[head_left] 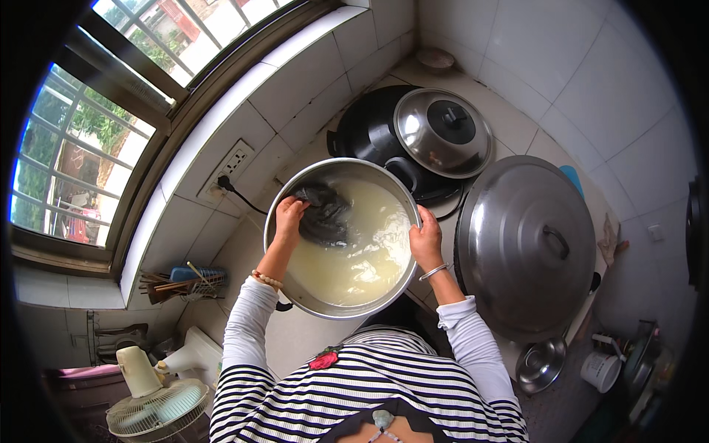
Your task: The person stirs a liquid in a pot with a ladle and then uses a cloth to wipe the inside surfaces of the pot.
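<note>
A wide round metal pan [343,310] with cloudy pale yellow liquid [327,277] is in front of me, tilted a little. My left hand [289,219] is at its left rim, its fingers pinching a dark grey cloth [324,216] that lies partly in the liquid. With my right hand [426,238] I grip the pan's right side, thumb at the rim. A dark handle shows at the pan's lower left. Whether the left hand also bears on the rim, I cannot tell.
Behind the pan stand a black wok [365,127] and a steel lid with a black knob [443,133]. A large domed metal lid [526,249] is at the right, a steel ladle [541,365] below it. A plug sits in the wall socket [227,169]; a fan [158,407] stands lower left.
</note>
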Tool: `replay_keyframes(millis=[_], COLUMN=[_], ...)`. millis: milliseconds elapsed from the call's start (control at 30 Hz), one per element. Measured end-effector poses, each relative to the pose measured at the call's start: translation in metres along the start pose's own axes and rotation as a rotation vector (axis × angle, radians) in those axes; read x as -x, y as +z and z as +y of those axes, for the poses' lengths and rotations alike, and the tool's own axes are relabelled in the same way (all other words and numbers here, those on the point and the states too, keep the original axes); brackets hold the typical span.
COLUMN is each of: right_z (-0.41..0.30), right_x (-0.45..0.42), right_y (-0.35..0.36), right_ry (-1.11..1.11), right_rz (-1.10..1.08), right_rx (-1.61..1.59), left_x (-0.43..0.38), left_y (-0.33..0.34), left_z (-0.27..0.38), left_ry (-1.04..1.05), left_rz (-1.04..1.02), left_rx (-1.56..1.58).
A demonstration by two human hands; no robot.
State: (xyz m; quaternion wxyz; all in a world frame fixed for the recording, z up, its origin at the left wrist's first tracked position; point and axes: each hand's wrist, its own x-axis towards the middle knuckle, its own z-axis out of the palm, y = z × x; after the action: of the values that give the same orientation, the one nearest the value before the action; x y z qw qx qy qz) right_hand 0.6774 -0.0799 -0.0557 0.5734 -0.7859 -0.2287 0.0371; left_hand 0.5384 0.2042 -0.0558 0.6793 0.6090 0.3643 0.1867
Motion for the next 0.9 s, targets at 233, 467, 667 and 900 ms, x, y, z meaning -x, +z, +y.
replay_keyframes(millis=[233,467,667,900], right_z=[-0.002,-0.004,-0.007,-0.004], right_x=[-0.003,-0.005,-0.004,-0.002], right_y=[-0.003,-0.005,-0.003,-0.004], right_ry=[-0.050,-0.013,0.030,0.017], right_rz=[-0.018,-0.058,-0.030,-0.006], right_rx=[0.013,0.017,0.045,0.044], left_x=[-0.019,-0.038,-0.008,-0.037], left_y=[0.044,0.111,0.142,0.061], left_z=[0.027,0.024,0.040,0.023], left_ry=[0.205,0.274,0.405,0.286], left_rz=[-0.153,-0.226,-0.377,-0.031], left_rx=[-0.084,-0.488,-0.743,-0.876])
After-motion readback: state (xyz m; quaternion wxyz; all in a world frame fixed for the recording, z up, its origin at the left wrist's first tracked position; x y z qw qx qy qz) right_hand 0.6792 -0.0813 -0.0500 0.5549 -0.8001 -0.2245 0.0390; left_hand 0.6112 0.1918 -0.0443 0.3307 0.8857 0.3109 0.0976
